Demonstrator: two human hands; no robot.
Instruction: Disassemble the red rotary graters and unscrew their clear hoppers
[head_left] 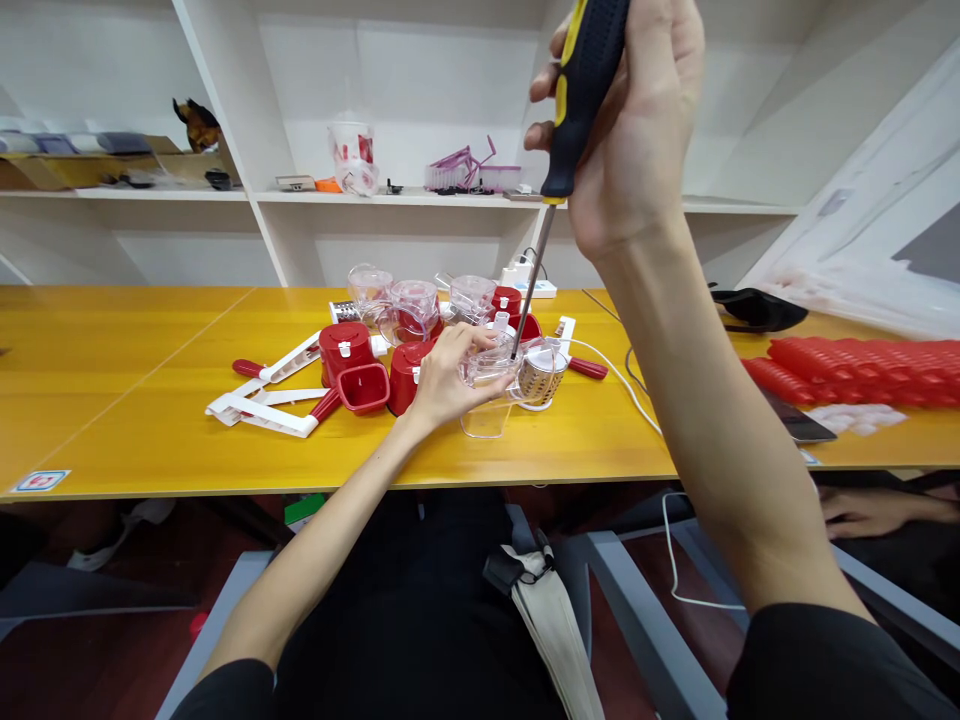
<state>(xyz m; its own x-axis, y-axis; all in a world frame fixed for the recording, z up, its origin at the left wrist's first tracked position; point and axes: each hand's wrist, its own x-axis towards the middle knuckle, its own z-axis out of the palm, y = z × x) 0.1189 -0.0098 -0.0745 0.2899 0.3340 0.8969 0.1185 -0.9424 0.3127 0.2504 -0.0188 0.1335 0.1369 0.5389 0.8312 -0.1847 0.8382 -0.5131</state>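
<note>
- Table [135, 400], one, yellow, smooth-looking: bears the whole lot. The clear plastic piece is near its front edge; a hard push toward the person might send it over.
- Heap of red plastic [862, 370], right side of the table: well apart from the hands; little hazard judged.
- White arms [300, 425] with red grips, left side: sprawled beside the containers; a sweep of the left forearm could knock them together.
- Screwdriver [562, 165], one, black and yellow handle, long steel shaft: tilted, not upright. The slant could make the tip ride out under pressure.
- Right hand [637, 140]: curled about the screwdriver handle, high above the table. From such height, a small wrist swing would become a large one below.
- Left hand [446, 375]: gripping the clear plastic piece, thumb toward the person. Fingers lie close to the tip; a slip could jab them.
- Clear plastic piece [487, 360], one: in the left hand, above the table's front part. Likely brittle; too much force might crack it.
- Red containers [346, 350], several: crowded near the left hand, liable to be bumped.
- Perforated drum [544, 375], one: just right of the clear plastic piece; may roll if nudged.
</note>
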